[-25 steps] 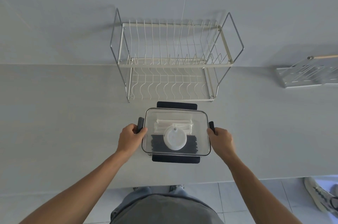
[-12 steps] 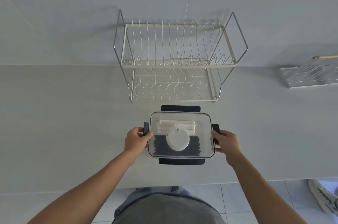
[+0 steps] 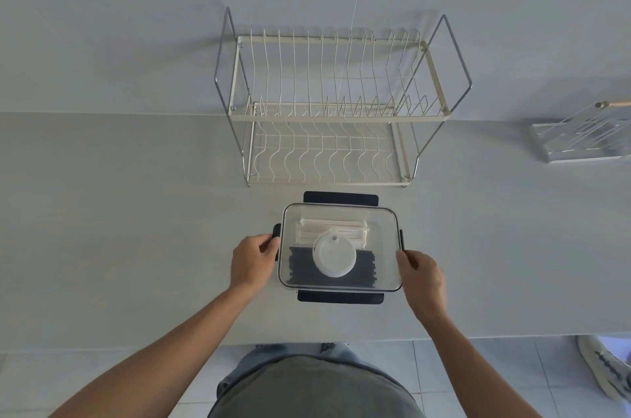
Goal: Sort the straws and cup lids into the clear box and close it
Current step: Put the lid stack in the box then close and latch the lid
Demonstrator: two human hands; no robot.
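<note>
Clear box (image 3: 382,247) sits on the pale tabletop (image 3: 119,212), near the front edge, just in front of a two-tier wire dish rack (image 3: 334,103). Lid is on the box, see-through with a dark rim. Inside: white straws (image 3: 333,229) bundled toward the far side, black straws (image 3: 300,267) in a row toward the near side, a round white cup lid (image 3: 334,256) lying on top across both sets. Dark latch flaps (image 3: 340,198) stick out flat at the far and near long edges, not folded down. Left hand (image 3: 252,262) at the box's left short side, fingers curled onto the dark side latch (image 3: 276,233) there, thumb and fingertips pinching it. Right hand (image 3: 423,276) at the right short side, fingertips touching the box edge just below the right side latch, which looks folded down against the wall; cannot tell how firmly this hand grips. Both forearms bare, reaching in from the bottom. A second small rack (image 3: 580,137) with a wooden-tipped handle sits at the far right, well apart from the box. A shoe (image 3: 607,370) shows on the tiled floor, lower right.
</note>
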